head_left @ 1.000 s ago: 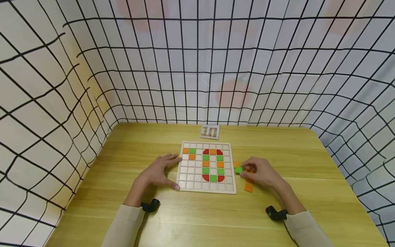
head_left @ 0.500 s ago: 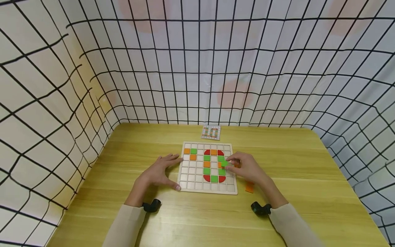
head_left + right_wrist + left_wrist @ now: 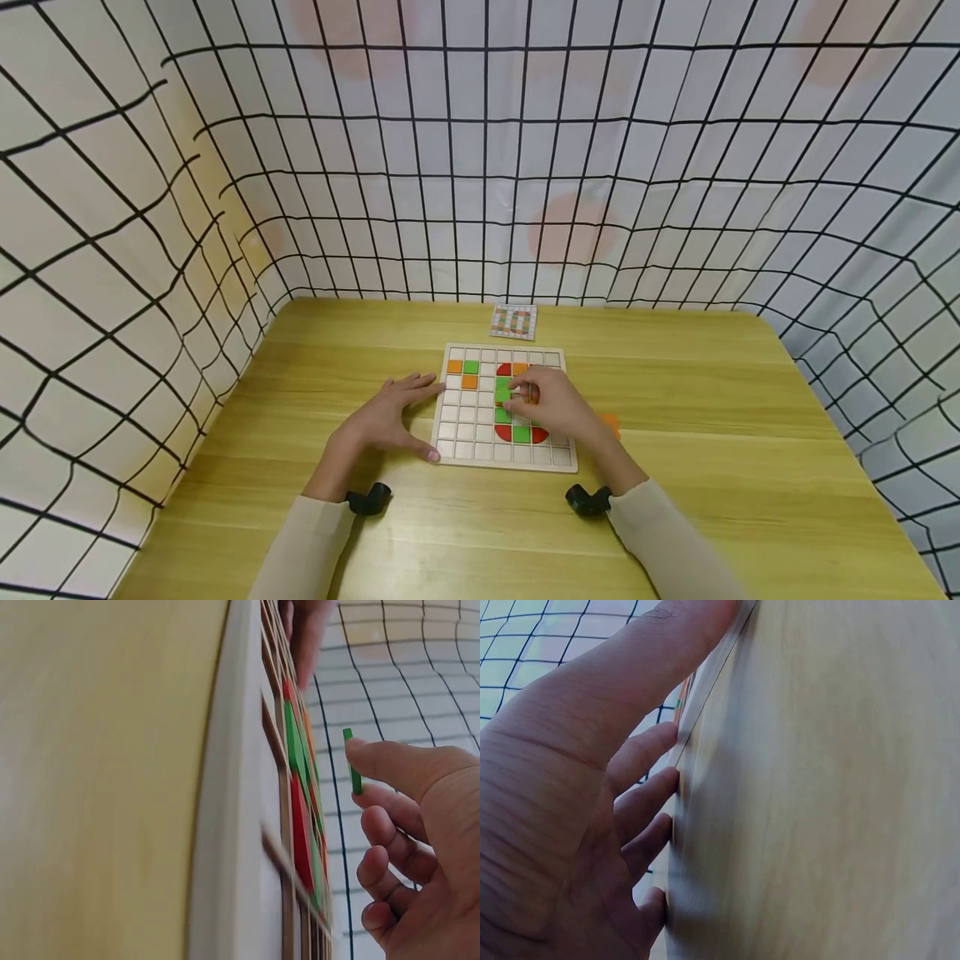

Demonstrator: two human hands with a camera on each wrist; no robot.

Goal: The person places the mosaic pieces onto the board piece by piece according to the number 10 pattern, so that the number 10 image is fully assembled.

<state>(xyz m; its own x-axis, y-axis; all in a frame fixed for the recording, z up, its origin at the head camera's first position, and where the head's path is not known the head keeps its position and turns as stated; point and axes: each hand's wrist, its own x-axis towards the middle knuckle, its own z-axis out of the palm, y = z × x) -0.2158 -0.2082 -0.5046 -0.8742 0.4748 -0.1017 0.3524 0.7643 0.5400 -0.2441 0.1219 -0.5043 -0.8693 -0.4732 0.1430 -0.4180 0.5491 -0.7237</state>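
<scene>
A pale wooden grid board (image 3: 459, 433) lies on the table. Green, orange and red tiles on its right part form a rounded ring, partly covered by my right hand (image 3: 553, 404). That hand pinches a green square tile (image 3: 352, 761) between thumb and fingertip, above the board and apart from it in the right wrist view. My left hand (image 3: 384, 421) rests at the board's left edge, thumb and fingers spread. In the left wrist view, the left fingertips (image 3: 676, 733) touch near that edge. Two orange tiles and a green tile (image 3: 471, 367) sit at the board's upper left.
A small printed card (image 3: 513, 322) with a coloured grid pattern lies behind the board. Loose orange tiles (image 3: 612, 423) lie right of the board, partly hidden by the right arm. Black netting (image 3: 480, 177) over pale sheets stands around the table's back and sides.
My right hand has carried the green tile leftward from beside the board to over the ring of tiles. The left hand stays at the board's edge.
</scene>
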